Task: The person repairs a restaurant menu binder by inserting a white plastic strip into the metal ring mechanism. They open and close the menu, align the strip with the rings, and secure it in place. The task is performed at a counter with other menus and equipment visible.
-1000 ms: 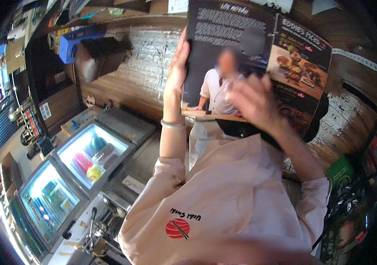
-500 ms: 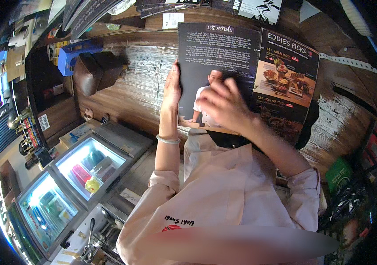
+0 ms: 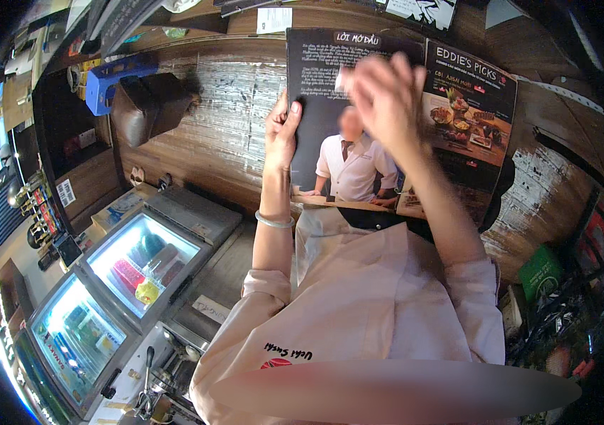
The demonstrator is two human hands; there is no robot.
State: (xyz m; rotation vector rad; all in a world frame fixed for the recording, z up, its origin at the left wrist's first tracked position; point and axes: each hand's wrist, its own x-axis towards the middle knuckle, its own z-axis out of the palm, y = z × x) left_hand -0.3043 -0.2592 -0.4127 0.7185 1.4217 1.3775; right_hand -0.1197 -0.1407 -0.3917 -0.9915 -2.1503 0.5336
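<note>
An open menu (image 3: pixel 316 142) with dark pages stands tilted in front of me, with a picture of a person in a white jacket on its left page and food pictures on the right. My left hand (image 3: pixel 282 134) grips the menu's left edge, thumb on the front. Over the upper part of the left page is my right hand (image 3: pixel 390 99), its fingers bent and smeared by motion. A small white patch (image 3: pixel 342 79) shows at these fingertips; its kind is too blurred to tell.
A brown box-like object (image 3: pixel 147 110) and a blue plastic stool (image 3: pixel 103 88) are at the left. Lower left stands a lit glass-topped freezer (image 3: pixel 142 262). A green bag (image 3: pixel 539 273) and dark plastic lie at the right. A white paper (image 3: pixel 274 20) is beyond the menu.
My right hand has moved up the left page, uncovering the pictured person's jacket. My left thumb now lies over the page edge. The view has shifted slightly.
</note>
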